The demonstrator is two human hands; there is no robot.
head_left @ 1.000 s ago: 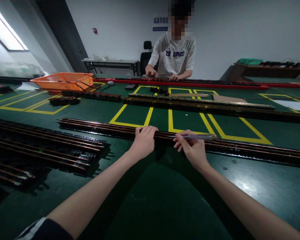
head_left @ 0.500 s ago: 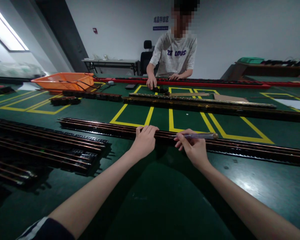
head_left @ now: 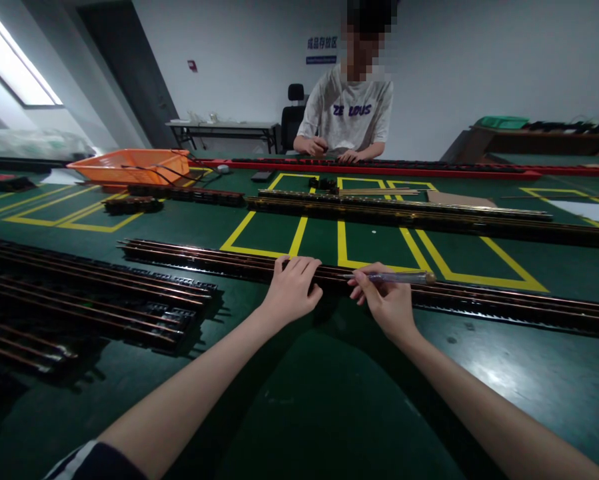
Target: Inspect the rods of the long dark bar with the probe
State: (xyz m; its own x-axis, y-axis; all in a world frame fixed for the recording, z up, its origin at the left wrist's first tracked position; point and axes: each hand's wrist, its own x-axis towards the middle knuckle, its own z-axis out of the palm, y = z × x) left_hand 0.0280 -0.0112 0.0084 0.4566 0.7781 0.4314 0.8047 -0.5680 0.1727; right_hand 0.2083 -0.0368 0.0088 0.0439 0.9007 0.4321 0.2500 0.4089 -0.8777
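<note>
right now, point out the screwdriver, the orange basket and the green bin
screwdriver [head_left: 408, 277]: head view, on its clear handle
orange basket [head_left: 129, 176]: head view, on its near side wall
green bin [head_left: 503, 123]: head view, on its side

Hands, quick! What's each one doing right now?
Left hand: fingers on the long dark strip; can't tell if gripping.
Right hand: closed, holding a clear-handled tool.

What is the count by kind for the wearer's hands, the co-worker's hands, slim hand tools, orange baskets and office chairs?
Wearer's hands: 2, left hand and right hand
Co-worker's hands: 2
Slim hand tool: 1
Orange basket: 1
Office chair: 1
Total: 7
</note>
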